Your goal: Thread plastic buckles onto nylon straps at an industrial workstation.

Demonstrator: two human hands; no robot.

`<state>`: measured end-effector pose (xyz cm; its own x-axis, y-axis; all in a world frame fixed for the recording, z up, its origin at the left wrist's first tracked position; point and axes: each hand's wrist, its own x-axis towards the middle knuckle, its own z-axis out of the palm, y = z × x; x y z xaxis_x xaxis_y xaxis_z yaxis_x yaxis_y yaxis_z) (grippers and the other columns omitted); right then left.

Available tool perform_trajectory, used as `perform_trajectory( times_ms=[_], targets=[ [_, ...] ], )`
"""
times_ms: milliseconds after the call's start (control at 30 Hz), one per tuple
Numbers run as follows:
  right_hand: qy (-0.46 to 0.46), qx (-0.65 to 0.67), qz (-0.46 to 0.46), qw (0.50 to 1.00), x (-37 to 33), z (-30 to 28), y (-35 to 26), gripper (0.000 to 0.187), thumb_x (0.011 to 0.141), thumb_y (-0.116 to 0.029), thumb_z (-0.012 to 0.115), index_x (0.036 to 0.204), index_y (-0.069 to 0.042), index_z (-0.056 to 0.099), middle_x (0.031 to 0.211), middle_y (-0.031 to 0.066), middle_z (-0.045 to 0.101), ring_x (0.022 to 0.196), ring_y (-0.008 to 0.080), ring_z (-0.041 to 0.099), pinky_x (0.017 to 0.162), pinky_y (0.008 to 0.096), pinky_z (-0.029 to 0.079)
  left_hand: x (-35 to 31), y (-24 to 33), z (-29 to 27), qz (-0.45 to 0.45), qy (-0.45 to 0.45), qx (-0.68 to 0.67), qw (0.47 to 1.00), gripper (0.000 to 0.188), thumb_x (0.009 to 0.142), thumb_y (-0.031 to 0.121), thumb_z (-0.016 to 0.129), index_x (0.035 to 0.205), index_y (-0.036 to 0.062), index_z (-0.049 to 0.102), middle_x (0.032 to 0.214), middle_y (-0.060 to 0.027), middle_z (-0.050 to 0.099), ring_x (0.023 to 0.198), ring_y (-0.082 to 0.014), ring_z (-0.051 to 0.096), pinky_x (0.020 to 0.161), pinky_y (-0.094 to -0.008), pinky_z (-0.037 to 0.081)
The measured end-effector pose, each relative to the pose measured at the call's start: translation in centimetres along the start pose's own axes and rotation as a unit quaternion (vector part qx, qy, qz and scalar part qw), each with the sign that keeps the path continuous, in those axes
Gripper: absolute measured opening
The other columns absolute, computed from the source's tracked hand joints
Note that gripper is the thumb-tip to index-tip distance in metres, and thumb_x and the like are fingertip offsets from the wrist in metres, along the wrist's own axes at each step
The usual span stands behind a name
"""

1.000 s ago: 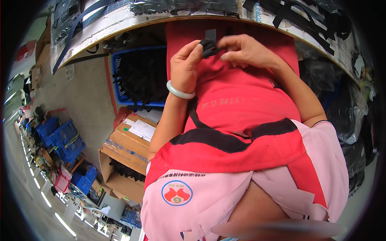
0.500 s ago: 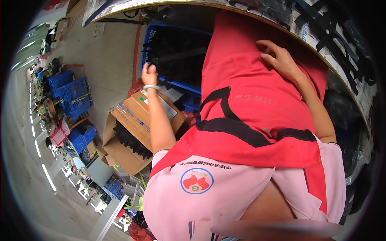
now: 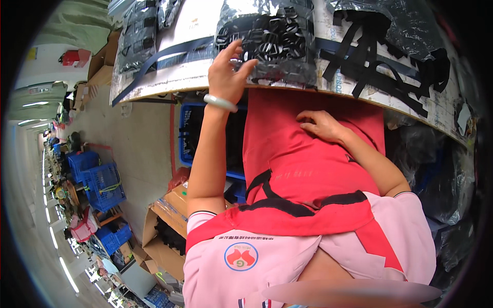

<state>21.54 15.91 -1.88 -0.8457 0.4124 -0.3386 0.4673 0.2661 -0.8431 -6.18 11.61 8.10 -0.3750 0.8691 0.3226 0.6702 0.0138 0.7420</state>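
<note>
While the left hand [image 3: 226, 74] is spread over a bag [image 3: 295, 73] of buckles [image 3: 285, 33] at twelve o'clock, the right hand [image 3: 323, 124] lies unclenched; at ten, a blue basket [image 3: 183, 143] holds dark items [image 3: 197, 131].

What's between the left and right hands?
In the head view, between the left hand and right hand: the lower end of the clear buckle bag, the table's front edge, then red apron.
</note>
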Motion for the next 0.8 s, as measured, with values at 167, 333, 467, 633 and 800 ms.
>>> perform_trajectory(
  times_ms=[167, 333, 467, 633, 800],
  targets=[
    [-0.006, 0.022, 0.001, 1.0, 0.5, -0.8, 0.6, 0.029, 0.086, -0.019, 0.062, 0.11, -0.003, 0.063, 0.087, 0.0169, 0.067, 0.08, 0.0301, 0.065, 0.073, 0.038, 0.05, 4.2, -0.6, 5.5, 0.002, -0.062, 0.281, 0.958, 0.058, 0.073, 0.015, 0.071, 0.128, 0.0174, 0.052, 0.12, -0.0171, 0.054, 0.107, -0.0356, 0.056, 0.092, -0.0408, 0.047],
    [-0.005, 0.04, -0.009, 0.999, 0.8, -1.3, 1.6, 0.028, 0.085, -0.018, 0.062, 0.109, -0.002, 0.064, 0.086, 0.0167, 0.067, 0.08, 0.0299, 0.065, 0.073, 0.0376, 0.05, 6.8, -3.1, 6.7, 0.038, -0.02, 0.191, 0.981, 0.034, 0.071, 0.003, 0.069, 0.103, 0.0112, 0.063, 0.105, -0.0124, 0.057, 0.092, -0.0348, 0.062, 0.077, -0.0407, 0.052],
    [-0.014, 0.055, -0.001, 0.998, 1.1, -1.3, 2.0, 0.028, 0.085, -0.018, 0.062, 0.108, -0.002, 0.064, 0.086, 0.0166, 0.067, 0.08, 0.03, 0.066, 0.073, 0.0379, 0.05, 8.5, -3.3, 5.2, 0.052, 0.006, 0.089, 0.995, 0.037, 0.067, 0.0, 0.073, 0.102, 0.0098, 0.068, 0.085, -0.008, 0.063, 0.078, -0.0236, 0.063, 0.074, -0.0339, 0.052],
    [-0.021, 0.048, -0.001, 0.999, 1.3, -1.1, 1.8, 0.026, 0.085, -0.018, 0.063, 0.106, -0.003, 0.064, 0.087, 0.0166, 0.068, 0.08, 0.0297, 0.066, 0.072, 0.0378, 0.05, 9.3, -1.7, 2.7, -0.245, -0.002, -0.379, 0.892, 0.031, 0.081, 0.009, 0.072, 0.111, 0.0053, 0.063, 0.079, -0.0044, 0.064, 0.06, -0.0111, 0.055, 0.047, -0.0253, 0.043],
    [0.019, 0.065, -0.054, 0.996, 0.7, -1.1, 0.6, 0.023, 0.088, -0.014, 0.061, 0.106, -0.002, 0.064, 0.088, 0.0136, 0.068, 0.079, 0.0239, 0.065, 0.072, 0.0346, 0.05, 5.0, 0.1, 2.5, -0.273, -0.096, -0.557, 0.778, 0.034, 0.09, 0.013, 0.062, 0.121, 0.0028, 0.053, 0.081, -0.0069, 0.063, 0.056, -0.0143, 0.056, 0.042, -0.0246, 0.04]
  ],
)
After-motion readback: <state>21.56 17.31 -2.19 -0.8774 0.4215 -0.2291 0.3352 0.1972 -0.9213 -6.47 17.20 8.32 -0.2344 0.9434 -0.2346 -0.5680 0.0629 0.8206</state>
